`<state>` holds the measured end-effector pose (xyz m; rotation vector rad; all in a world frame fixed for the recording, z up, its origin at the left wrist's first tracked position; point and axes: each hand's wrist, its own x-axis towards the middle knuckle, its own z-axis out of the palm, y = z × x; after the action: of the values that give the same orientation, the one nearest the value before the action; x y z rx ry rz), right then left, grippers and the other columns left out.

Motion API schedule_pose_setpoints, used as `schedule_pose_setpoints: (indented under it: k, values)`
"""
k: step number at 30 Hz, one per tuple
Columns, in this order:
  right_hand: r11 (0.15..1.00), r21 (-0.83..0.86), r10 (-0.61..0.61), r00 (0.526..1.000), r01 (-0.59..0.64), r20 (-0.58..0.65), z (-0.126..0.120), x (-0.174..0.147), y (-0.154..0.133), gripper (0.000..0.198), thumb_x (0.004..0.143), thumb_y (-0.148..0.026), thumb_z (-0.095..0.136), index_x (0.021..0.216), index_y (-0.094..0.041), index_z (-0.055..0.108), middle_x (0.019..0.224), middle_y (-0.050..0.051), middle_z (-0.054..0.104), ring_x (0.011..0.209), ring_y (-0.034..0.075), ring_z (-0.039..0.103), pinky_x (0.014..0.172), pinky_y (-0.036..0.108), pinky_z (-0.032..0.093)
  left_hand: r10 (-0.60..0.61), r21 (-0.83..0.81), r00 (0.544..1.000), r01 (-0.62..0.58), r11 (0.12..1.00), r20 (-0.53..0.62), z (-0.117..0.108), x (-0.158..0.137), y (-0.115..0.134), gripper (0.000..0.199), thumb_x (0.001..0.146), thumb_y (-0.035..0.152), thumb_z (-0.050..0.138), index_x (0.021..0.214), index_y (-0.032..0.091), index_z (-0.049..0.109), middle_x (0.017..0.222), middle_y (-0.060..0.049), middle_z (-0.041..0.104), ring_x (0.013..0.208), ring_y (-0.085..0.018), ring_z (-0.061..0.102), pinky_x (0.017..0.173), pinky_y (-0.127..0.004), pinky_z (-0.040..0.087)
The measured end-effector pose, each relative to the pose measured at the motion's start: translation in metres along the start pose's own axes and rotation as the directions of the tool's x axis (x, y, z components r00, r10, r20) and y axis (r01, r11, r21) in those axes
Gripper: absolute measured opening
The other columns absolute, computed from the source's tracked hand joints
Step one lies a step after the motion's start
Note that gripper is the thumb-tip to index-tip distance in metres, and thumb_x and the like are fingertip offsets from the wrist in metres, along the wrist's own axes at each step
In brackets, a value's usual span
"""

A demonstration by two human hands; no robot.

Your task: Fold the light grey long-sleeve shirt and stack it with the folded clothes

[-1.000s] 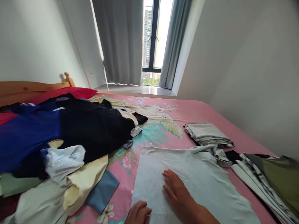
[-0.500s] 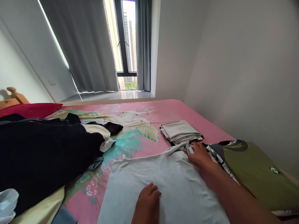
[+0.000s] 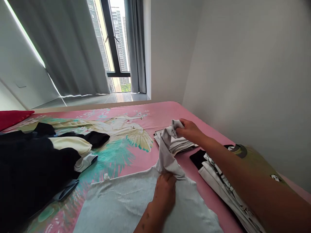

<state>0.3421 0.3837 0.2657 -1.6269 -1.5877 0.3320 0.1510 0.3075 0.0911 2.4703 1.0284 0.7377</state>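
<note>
A light grey long-sleeved shirt (image 3: 121, 202) lies spread on the bed in front of me. Raised above the bed, my right hand (image 3: 190, 131) is closed around the cuff end of one sleeve (image 3: 165, 149), which stretches up from the shirt body. At the base of that sleeve, my left hand (image 3: 165, 191) presses down with its fingers curled into the fabric. Behind the sleeve sits a small folded stack of grey and striped clothes (image 3: 181, 144), partly covered by the sleeve and my right hand.
Dark clothes (image 3: 31, 171) are heaped on the left, with a cream garment (image 3: 71, 144) among them. Folded clothes, topped by an olive green shirt (image 3: 261, 165), lie on the right beside the wall (image 3: 243, 81). A pink patterned sheet (image 3: 162, 113) covers the bed.
My right hand has lifted the sleeve up and away from me. My left hand has moved from lying flat on the shirt to gripping the sleeve's base. The view has turned right.
</note>
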Motion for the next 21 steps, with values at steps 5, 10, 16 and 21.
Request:
schedule_pose_setpoints:
  k: [5, 10, 16, 21]
  values:
    - [0.980, 0.087, -0.177, 0.984, 0.177, -0.001, 0.015, 0.006, -0.027, 0.047, 0.075, -0.025, 0.055, 0.121, -0.018, 0.047, 0.108, 0.004, 0.060, 0.093, 0.017, 0.055, 0.075, 0.028, 0.043, -0.099, 0.073, 0.995, 0.100, 0.992, -0.015, 0.006, 0.043, -0.006, 0.030, 0.086, 0.016, 0.038, 0.104, 0.022, 0.061, 0.109, -0.008, 0.059, 0.103, -0.023, 0.051, 0.088, -0.041, 0.039]
    - [0.966, 0.045, -0.258, 0.960, 0.255, 0.112, 0.028, -0.059, -0.005, 0.048, 0.081, -0.024, 0.052, 0.128, -0.022, 0.040, 0.123, 0.007, 0.054, 0.112, 0.019, 0.049, 0.092, 0.035, 0.041, -0.258, 0.169, 0.957, 0.235, 0.957, 0.133, 0.022, 0.066, -0.023, 0.038, 0.085, 0.025, 0.040, 0.122, 0.029, 0.052, 0.138, -0.005, 0.045, 0.130, -0.027, 0.032, 0.102, -0.052, 0.025]
    - [0.976, -0.208, 0.101, 0.979, -0.063, 0.178, 0.052, -0.170, 0.082, 0.027, 0.087, -0.025, 0.039, 0.107, -0.018, 0.055, 0.107, 0.009, 0.058, 0.102, 0.022, 0.052, 0.089, 0.039, 0.042, -0.268, 0.293, 0.950, 0.214, 0.932, 0.159, 0.021, 0.083, -0.035, 0.039, 0.089, 0.025, 0.032, 0.120, 0.035, 0.054, 0.134, -0.004, 0.050, 0.121, -0.029, 0.043, 0.088, -0.052, 0.037]
    - [0.926, -0.167, 0.359, 0.927, -0.339, 0.108, 0.045, -0.212, 0.113, 0.035, 0.090, -0.034, 0.030, 0.110, -0.019, 0.054, 0.112, 0.008, 0.059, 0.106, 0.020, 0.051, 0.092, 0.033, 0.040, -0.091, 0.303, 0.965, 0.012, 0.953, 0.246, 0.008, 0.101, -0.034, 0.045, 0.084, 0.010, 0.036, 0.117, 0.033, 0.057, 0.128, -0.005, 0.054, 0.111, -0.024, 0.050, 0.086, -0.041, 0.038]
